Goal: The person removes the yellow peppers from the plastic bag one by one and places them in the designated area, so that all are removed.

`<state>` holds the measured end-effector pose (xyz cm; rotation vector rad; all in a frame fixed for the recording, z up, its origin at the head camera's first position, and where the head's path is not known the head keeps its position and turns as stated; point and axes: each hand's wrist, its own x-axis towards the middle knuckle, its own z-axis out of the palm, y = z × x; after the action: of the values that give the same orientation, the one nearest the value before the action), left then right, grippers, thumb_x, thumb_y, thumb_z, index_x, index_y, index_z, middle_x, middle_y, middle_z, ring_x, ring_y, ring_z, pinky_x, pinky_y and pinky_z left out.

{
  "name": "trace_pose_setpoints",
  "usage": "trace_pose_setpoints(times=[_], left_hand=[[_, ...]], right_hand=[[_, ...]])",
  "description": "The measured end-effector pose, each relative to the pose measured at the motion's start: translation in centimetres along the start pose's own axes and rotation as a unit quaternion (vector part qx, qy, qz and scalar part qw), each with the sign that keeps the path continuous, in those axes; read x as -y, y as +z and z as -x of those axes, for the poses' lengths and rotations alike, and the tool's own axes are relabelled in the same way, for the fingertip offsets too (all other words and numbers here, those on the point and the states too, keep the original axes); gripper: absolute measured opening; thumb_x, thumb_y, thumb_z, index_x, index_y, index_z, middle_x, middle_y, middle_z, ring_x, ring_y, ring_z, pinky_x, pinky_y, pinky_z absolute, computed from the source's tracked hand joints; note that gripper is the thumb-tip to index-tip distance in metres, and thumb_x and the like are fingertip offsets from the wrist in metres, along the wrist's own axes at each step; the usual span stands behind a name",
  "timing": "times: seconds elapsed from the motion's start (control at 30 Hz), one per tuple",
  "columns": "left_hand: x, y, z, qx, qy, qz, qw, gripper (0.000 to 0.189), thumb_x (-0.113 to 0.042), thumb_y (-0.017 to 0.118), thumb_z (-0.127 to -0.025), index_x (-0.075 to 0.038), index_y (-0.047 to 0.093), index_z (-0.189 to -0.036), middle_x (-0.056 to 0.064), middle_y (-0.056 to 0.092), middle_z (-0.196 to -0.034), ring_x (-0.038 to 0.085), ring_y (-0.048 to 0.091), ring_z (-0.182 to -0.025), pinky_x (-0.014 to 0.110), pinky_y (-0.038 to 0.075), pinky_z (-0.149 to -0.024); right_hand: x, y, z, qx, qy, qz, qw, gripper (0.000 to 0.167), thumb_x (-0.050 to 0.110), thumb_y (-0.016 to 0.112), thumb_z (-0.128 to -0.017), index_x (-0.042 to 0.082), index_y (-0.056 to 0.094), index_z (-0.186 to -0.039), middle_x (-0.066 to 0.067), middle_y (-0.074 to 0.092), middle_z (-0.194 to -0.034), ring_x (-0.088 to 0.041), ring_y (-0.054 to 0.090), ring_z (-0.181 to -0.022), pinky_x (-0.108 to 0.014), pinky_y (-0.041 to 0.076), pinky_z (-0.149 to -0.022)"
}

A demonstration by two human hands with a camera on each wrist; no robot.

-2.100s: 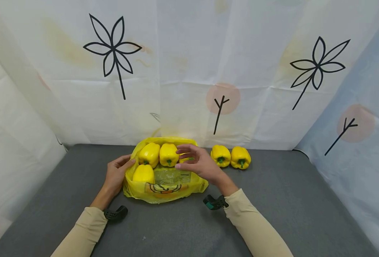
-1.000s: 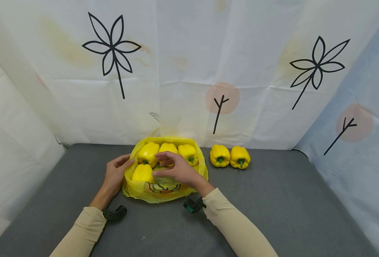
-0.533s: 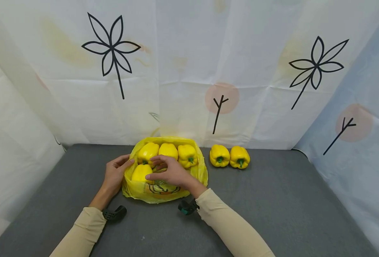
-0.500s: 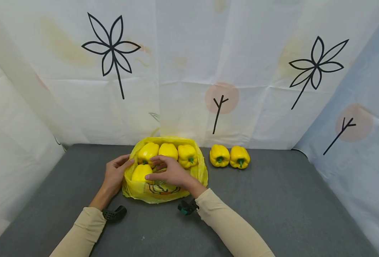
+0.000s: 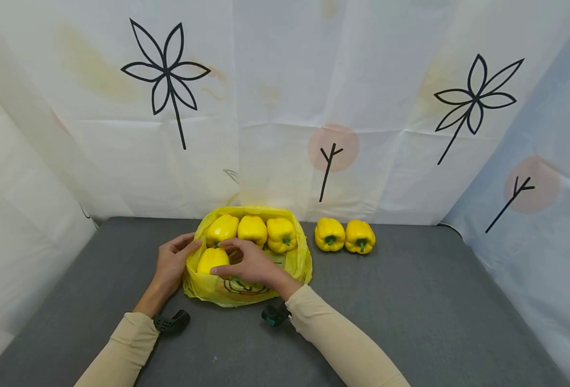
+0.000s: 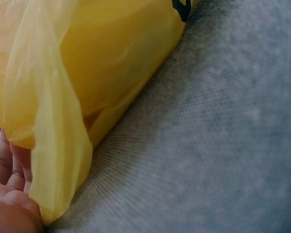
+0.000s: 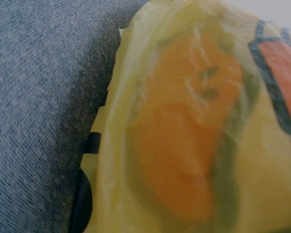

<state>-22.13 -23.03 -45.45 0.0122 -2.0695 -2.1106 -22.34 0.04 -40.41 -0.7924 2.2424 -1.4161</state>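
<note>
In the head view a yellow plastic bag (image 5: pixel 300 263) lies mouth up, with several yellow bell peppers inside. My left hand (image 5: pixel 172 264) pinches its left rim, thumb toward the inside; the left wrist view shows the fingers (image 6: pixel 7 167) behind the thin plastic. My right hand (image 5: pixel 251 263) reaches into the mouth, thumb and fingers curled round the front-left bell pepper (image 5: pixel 211 259). Behind it, a row holds a left pepper (image 5: pixel 223 228), a middle one (image 5: pixel 252 230) and a right one (image 5: pixel 282 234). The right wrist view shows only the bag's printed front (image 7: pixel 184 136) and table.
Two more yellow bell peppers, one (image 5: pixel 330 234) beside the other (image 5: pixel 360 236), sit to the right of the bag, green stems facing me. Everything stands on a grey cloth-covered table (image 5: pixel 434 301). A white printed curtain (image 5: pixel 275 107) closes off the back and sides.
My right hand has moved left and slightly down from the back-right pepper, across the bag's mouth, to the front-left pepper and closed round it. The left hand stays at the bag's rim.
</note>
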Motion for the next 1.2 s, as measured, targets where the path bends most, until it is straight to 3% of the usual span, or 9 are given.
trace_pose_setpoints(times=[0.83, 1.2], left_hand=[[0.3, 0.02, -0.11, -0.001, 0.011, -0.021, 0.9997, 0.049, -0.022, 0.067, -0.101, 0.013, 0.058, -0.133, -0.01, 0.068, -0.101, 0.007, 0.066, -0.091, 0.02, 0.057, -0.078], [0.16, 0.02, -0.02, 0.0, 0.004, -0.014, 0.9999, 0.049, -0.022, 0.068, -0.1, 0.013, 0.057, -0.133, -0.01, 0.068, -0.101, 0.007, 0.066, -0.092, 0.02, 0.056, -0.079]], right_hand=[[0.0, 0.72, -0.58, 0.01, 0.01, 0.017, 0.9998, 0.07, 0.037, 0.075, -0.094, 0.011, 0.048, -0.152, -0.004, 0.056, -0.142, -0.012, 0.063, -0.111, -0.024, 0.053, -0.087], [0.03, 0.88, -0.53, 0.0, 0.016, 0.028, 0.9995, 0.07, 0.03, 0.082, -0.088, 0.01, 0.05, -0.148, -0.004, 0.058, -0.135, -0.015, 0.061, -0.11, -0.024, 0.052, -0.087]])
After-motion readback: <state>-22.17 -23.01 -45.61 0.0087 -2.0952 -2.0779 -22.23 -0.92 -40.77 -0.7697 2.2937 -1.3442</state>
